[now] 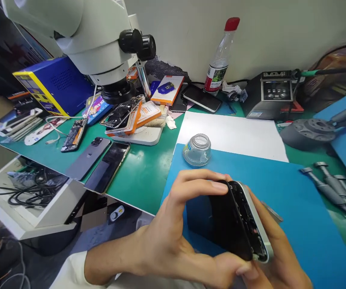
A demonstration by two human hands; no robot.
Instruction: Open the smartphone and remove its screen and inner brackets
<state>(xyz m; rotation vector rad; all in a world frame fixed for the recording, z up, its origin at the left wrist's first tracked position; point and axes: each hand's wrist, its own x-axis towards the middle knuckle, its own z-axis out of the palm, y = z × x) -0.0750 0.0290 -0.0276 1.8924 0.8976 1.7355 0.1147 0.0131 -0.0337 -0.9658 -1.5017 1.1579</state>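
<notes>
A green-topped workbench (143, 176) carries a blue rectangular rubber mat (296, 200) at its near edge. A white paper sheet (233, 134) lies behind the mat. To the left are a grey smartphone (87, 158) beside a black smartphone (108, 167), and a white microscope base (141, 135). What looks like a black soldering station (269, 94) stands by the wall.

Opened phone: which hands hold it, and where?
Both. The left hand pinches the black screen panel by its top and bottom edges; the right hand cups the silver frame from behind.
</notes>
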